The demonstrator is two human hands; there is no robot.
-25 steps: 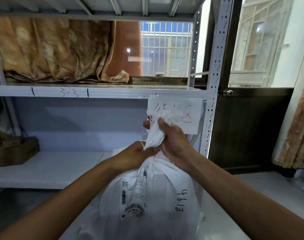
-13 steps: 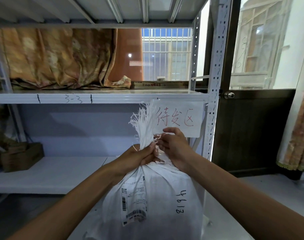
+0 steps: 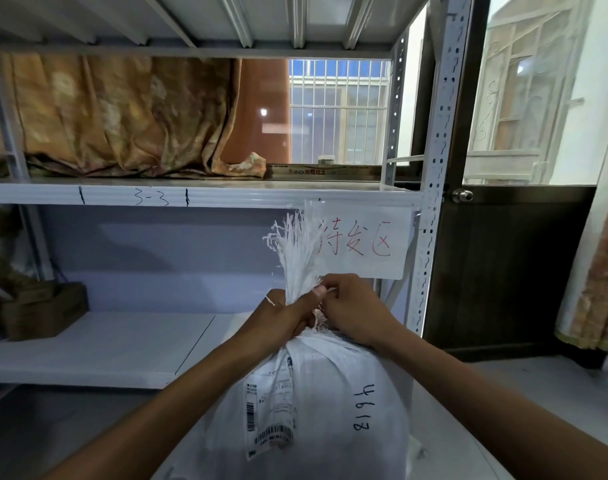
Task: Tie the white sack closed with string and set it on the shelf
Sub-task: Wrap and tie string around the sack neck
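White sack (image 3: 330, 403): woven plastic, matt, top edge frayed into loose strands. Label (image 3: 271, 410) on sack: printed paper, slightly glossy. Shelf (image 3: 88, 351): painted metal, smooth, light sheen. Sign (image 3: 361, 244): white paper. Curtain (image 3: 122, 116): patterned cloth, crumpled. Door (image 3: 503, 271): dark wood, matt.

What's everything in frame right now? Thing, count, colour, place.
white sack: 1, white, centre foreground, neck gathered, frayed top upright
shipping label: 1, white with barcodes, on the sack's front
string: white strand, at the sack's neck between the hands; count unclear
paper sign: 1, white with red writing, hanging from the middle shelf edge
shelf rack: 1, white-grey, behind the sack
curtains: 2, orange-brown, one on the upper shelf, one at far right
box: 1, brown, lower shelf, far left
door: 1, dark brown, right of the rack
left hand: grips the sack's neck
right hand: pinches the string at the neck
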